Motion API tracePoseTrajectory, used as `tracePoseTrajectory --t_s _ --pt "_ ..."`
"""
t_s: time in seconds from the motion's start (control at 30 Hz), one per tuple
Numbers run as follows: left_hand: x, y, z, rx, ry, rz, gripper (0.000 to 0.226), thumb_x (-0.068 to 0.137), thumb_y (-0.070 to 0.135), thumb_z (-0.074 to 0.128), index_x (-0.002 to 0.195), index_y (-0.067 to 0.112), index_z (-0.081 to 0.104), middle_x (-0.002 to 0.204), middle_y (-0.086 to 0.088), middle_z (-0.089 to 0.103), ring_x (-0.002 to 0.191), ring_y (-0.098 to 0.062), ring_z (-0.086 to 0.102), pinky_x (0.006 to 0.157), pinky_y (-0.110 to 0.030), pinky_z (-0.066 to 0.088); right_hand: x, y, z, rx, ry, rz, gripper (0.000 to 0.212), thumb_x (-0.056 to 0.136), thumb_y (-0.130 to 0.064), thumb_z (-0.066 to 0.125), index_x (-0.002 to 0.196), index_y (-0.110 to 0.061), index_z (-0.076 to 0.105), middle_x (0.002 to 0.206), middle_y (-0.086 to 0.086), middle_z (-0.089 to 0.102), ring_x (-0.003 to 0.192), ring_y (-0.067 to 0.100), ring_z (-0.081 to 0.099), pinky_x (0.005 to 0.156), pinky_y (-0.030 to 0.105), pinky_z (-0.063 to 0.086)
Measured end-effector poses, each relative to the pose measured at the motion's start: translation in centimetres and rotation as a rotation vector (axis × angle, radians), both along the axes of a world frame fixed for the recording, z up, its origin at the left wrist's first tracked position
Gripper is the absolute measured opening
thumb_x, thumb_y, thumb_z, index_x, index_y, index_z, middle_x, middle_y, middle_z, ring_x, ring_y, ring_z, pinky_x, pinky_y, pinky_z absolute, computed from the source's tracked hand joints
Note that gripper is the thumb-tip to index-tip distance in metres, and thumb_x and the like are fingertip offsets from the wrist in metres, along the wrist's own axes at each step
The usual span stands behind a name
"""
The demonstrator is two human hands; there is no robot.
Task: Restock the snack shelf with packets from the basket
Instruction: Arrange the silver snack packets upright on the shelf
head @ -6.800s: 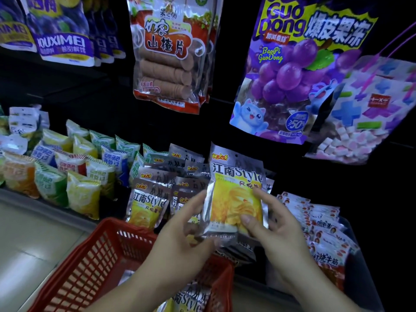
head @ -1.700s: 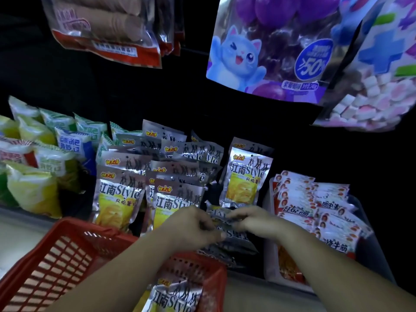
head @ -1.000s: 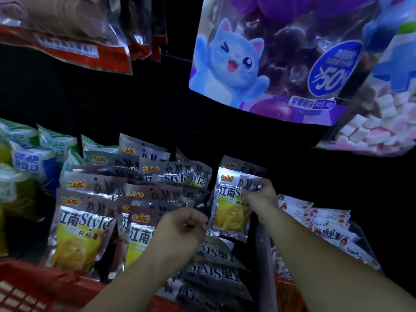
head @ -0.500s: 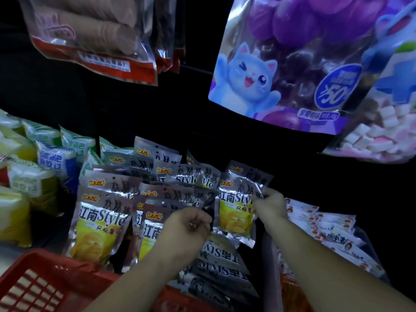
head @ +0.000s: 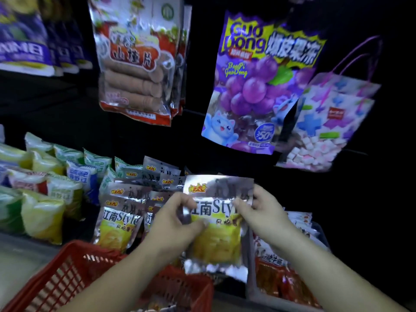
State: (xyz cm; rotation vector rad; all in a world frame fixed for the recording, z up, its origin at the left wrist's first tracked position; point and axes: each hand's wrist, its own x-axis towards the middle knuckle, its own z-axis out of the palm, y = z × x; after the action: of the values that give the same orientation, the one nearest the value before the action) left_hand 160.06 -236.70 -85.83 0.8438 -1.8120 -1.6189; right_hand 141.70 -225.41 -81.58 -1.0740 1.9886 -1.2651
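A silver and yellow snack packet [head: 216,239] is held upright in front of the shelf, above the far rim of the red basket [head: 67,273]. My left hand [head: 173,224] pinches its left edge. My right hand [head: 261,212] grips its upper right edge. Behind and to the left, several matching silver packets [head: 119,221] stand in rows on the shelf. The basket's contents are mostly hidden by my arms.
Green, yellow and blue snack bags [head: 45,199] fill the shelf to the left. A bin of red and white packets [head: 290,273] sits at the right. Large hanging bags [head: 254,86] hang overhead. A pale floor [head: 20,264] shows at lower left.
Both hands have come together on one packet and lifted it toward me; before, my right hand held a packet standing on the shelf and my left hand was lower. The camera has tilted up.
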Motion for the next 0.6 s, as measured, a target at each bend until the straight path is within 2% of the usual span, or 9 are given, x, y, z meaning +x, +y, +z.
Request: tracePoseTrajectory --t_s 0.1,0.17,0.23,0.3,0.4,0.47,0.53,0.57,0.6 --pt "2.4 1.4 2.7 0.058 0.054 0.059 0.031 0.079 0.015 0.088 0.088 0.031 0.063 0.069 0.002 0.054 0.059 -0.018 0.051 0.052 -0.036 0.051 4.0 1.7 1.2 -0.166 -0.136 -0.171 0.038 0.088 -0.039 0.079 0.117 -0.041 0.054 0.107 0.013 0.073 0.097 0.035 0.071 0.089 0.064 0.054" --pt "3.9 2.5 3.7 0.079 0.063 0.104 0.030 0.078 0.017 0.088 0.089 0.035 0.068 0.073 0.011 0.065 0.066 -0.017 0.060 0.063 -0.047 0.060 6.5 2.8 1.2 -0.234 -0.190 -0.251 0.054 0.082 -0.036 0.085 0.122 -0.051 0.051 0.115 0.008 0.070 0.101 0.028 0.071 0.089 0.057 0.057" --pt "5.1 3.4 4.1 0.036 0.078 0.142 0.029 0.079 0.017 0.087 0.093 0.035 0.069 0.065 0.024 0.060 0.061 -0.007 0.053 0.060 -0.043 0.056 8.4 3.9 0.5 -0.245 -0.252 -0.187 0.067 0.076 -0.027 0.090 0.126 -0.054 0.054 0.121 -0.001 0.068 0.103 0.020 0.072 0.086 0.046 0.061" --pt "5.7 3.9 4.1 0.016 0.081 0.182 0.029 0.081 0.018 0.085 0.098 0.036 0.069 0.063 0.030 0.056 0.062 0.000 0.049 0.063 -0.033 0.049 9.5 4.1 -0.2 -0.188 -0.341 -0.056 0.064 0.078 -0.011 0.087 0.125 -0.047 0.063 0.119 -0.013 0.070 0.102 0.015 0.074 0.079 0.036 0.063" --pt "5.8 4.1 4.1 0.025 0.073 0.198 0.036 0.086 0.030 0.080 0.110 0.052 0.066 0.077 0.017 0.059 0.078 -0.005 0.056 0.074 -0.030 0.048 9.8 3.8 -1.0 -0.163 -0.409 -0.016 0.057 0.085 0.000 0.079 0.124 -0.040 0.068 0.124 -0.023 0.067 0.109 0.019 0.072 0.081 0.041 0.064" --pt "6.1 4.1 4.3 0.017 0.043 0.190 0.036 0.089 0.036 0.076 0.116 0.056 0.062 0.101 -0.002 0.063 0.108 -0.016 0.060 0.079 -0.030 0.048 9.6 3.4 -1.4 -0.162 -0.356 -0.015 0.059 0.086 0.000 0.079 0.123 -0.045 0.068 0.134 -0.023 0.061 0.124 0.019 0.063 0.091 0.046 0.061" --pt "6.4 3.9 4.4 0.009 0.051 0.214 0.036 0.090 0.033 0.076 0.116 0.054 0.064 0.090 -0.005 0.061 0.086 -0.020 0.064 0.068 -0.022 0.046 9.4 3.0 -1.6 -0.169 -0.312 -0.001 0.060 0.084 0.000 0.081 0.120 -0.047 0.069 0.138 -0.019 0.059 0.128 0.023 0.060 0.096 0.049 0.058" --pt "6.5 3.8 4.5 0.008 0.065 0.225 0.036 0.089 0.030 0.077 0.115 0.052 0.066 0.074 0.001 0.060 0.064 -0.014 0.054 0.061 -0.020 0.045 9.3 2.9 -1.6 -0.187 -0.328 0.006 0.058 0.082 -0.002 0.082 0.119 -0.046 0.070 0.137 -0.016 0.061 0.126 0.024 0.062 0.093 0.049 0.059" --pt "6.5 3.7 4.6 0.012 0.083 0.229 0.037 0.088 0.027 0.078 0.114 0.051 0.067 0.068 0.009 0.060 0.060 -0.008 0.054 0.057 -0.022 0.046 9.2 2.8 -1.6 -0.207 -0.357 0.007 0.054 0.081 -0.006 0.083 0.118 -0.044 0.071 0.136 -0.014 0.062 0.122 0.024 0.064 0.091 0.047 0.060"
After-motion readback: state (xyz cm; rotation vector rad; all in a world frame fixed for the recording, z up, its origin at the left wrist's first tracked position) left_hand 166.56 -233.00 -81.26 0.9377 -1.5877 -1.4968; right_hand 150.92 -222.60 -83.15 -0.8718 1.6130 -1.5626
